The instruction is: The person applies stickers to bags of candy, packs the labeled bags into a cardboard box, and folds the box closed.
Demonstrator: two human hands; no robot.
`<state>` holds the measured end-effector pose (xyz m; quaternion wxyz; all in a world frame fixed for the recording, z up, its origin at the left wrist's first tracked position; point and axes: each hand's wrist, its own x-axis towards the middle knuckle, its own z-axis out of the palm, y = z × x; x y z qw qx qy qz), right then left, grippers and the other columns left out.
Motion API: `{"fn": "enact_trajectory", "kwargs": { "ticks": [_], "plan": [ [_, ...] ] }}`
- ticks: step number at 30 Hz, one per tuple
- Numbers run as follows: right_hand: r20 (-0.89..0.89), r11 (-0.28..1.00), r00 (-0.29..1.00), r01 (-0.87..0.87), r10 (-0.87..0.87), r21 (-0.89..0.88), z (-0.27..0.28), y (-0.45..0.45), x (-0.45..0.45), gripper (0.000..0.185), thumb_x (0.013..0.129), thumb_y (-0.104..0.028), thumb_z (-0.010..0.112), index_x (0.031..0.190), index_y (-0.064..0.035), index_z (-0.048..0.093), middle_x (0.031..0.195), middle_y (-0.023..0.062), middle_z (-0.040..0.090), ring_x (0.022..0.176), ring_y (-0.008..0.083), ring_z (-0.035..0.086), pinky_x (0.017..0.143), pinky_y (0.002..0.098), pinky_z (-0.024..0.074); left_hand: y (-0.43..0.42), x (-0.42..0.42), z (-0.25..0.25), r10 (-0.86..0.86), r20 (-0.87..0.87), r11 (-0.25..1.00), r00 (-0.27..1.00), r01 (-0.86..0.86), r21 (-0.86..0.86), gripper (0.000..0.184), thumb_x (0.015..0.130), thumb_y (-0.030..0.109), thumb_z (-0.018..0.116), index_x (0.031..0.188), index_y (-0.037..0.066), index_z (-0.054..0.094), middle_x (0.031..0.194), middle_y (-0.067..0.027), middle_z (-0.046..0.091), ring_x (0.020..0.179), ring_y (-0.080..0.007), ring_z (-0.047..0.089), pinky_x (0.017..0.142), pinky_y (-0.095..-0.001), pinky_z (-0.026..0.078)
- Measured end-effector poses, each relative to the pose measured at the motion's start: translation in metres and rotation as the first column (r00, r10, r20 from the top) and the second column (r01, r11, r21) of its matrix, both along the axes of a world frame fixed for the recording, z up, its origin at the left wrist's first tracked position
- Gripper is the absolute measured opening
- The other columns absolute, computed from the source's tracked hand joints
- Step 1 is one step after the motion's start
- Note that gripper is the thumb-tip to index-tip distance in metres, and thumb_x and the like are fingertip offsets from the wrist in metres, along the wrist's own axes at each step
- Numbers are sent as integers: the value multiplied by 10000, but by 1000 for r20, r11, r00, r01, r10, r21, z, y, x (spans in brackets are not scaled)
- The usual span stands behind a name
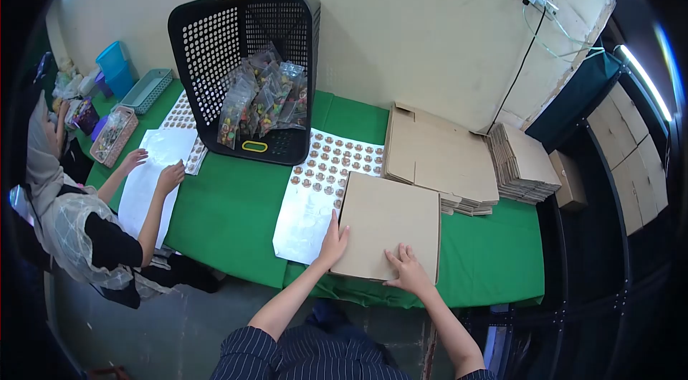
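Observation:
A closed brown cardboard box (390, 226) sits at the front edge of the green-covered table, partly over a sheet of round stickers (308, 219). Against the box's left side rests my left hand (332, 242), its fingers stretched out and the thumb by the top edge. My right hand (408, 269) lies on the lid near the front right corner, fingers spread. Neither hand is wrapped round anything.
A black basket (244, 149) holding several small bags (261, 97) of colourful pieces lies tipped behind. Flattened cardboard boxes (448, 154) and another cardboard stack (527, 161) stand at right. A co-worker (89, 229) at left handles white sheets (147, 186).

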<state>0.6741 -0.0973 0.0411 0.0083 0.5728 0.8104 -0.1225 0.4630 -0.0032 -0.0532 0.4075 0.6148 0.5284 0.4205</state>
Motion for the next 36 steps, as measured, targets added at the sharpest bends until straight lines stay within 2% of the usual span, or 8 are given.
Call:
{"fn": "enact_trajectory", "kwargs": {
  "ticks": [1, 4, 7, 10, 14, 26, 28, 36],
  "plan": [
    [-29, 1000, 1000, -5, 4, -30, 1, 0, 1, 862, 550, -416, 742, 1276, -141, 367, 1269, 316, 280, 1134, 495, 325, 928, 461, 342, -1, -1, -1, -14, -19, 1000, 1000, 14, -4, 642, 869, 253, 418, 1316, -59, 80, 1330, -260, 230, 1238, -340, 257, 1013, -345, 222],
    [-382, 960, 908, 69, -173, -272, -5, 18, 14, 845, 545, -431, 739, 1261, -150, 390, 1260, 324, 289, 1136, 484, 334, 911, 441, 367, -9, -2, 0, -6, -16, 998, 1000, 5, -59, 649, 867, 272, 421, 1316, -59, 90, 1334, -257, 224, 1245, -340, 240, 1019, -346, 209],
    [-187, 993, 977, 91, -104, -80, 7, -1, -5, 821, 561, -409, 734, 1264, -169, 385, 1251, 333, 294, 1134, 459, 356, 896, 438, 382, -22, -1, -8, 18, -61, 1000, 998, -19, -13, 637, 865, 273, 422, 1312, -60, 114, 1332, -250, 235, 1238, -340, 254, 1015, -347, 216],
    [122, 990, 992, 22, -39, 141, 1, -19, -22, 803, 570, -395, 730, 1264, -188, 383, 1225, 338, 323, 1116, 430, 396, 881, 427, 398, -29, -2, -13, 28, -85, 999, 996, -24, 49, 615, 865, 273, 419, 1304, -63, 150, 1323, -246, 258, 1221, -339, 285, 1006, -349, 235],
    [76, 986, 996, -48, 36, 162, -20, -10, -2, 808, 565, -388, 733, 1268, -216, 373, 1211, 307, 358, 1112, 410, 409, 860, 427, 414, -28, 3, -17, 83, -56, 996, 995, -84, -6, 589, 871, 284, 407, 1294, -64, 190, 1303, -249, 292, 1200, -337, 321, 991, -350, 261],
    [79, 990, 994, -80, 71, 116, 11, -4, -1, 762, 563, -392, 727, 1236, -211, 419, 1189, 239, 409, 1097, 350, 440, 814, 396, 452, -38, -3, -5, 36, 69, 986, 997, -25, -165, 611, 877, 355, 383, 1291, -60, 212, 1325, -232, 269, 1240, -318, 261, 1016, -341, 213],
    [62, 988, 996, -75, 67, 132, 10, -6, -5, 754, 548, -349, 746, 1218, -202, 434, 1150, 229, 430, 1078, 351, 447, 793, 402, 466, -39, -2, -10, 39, 36, 991, 999, -34, -129, 621, 876, 358, 382, 1297, -58, 196, 1337, -229, 246, 1247, -315, 248, 1019, -344, 207],
    [54, 992, 997, -58, 52, 108, 22, -4, -3, 737, 536, -356, 749, 1190, -180, 457, 1167, 200, 439, 1080, 326, 453, 809, 388, 456, -38, 6, -3, 61, -92, 988, 994, -73, -135, 628, 873, 364, 393, 1305, -43, 187, 1341, -256, 208, 1259, -337, 210, 1026, -361, 189]
  ]
}}
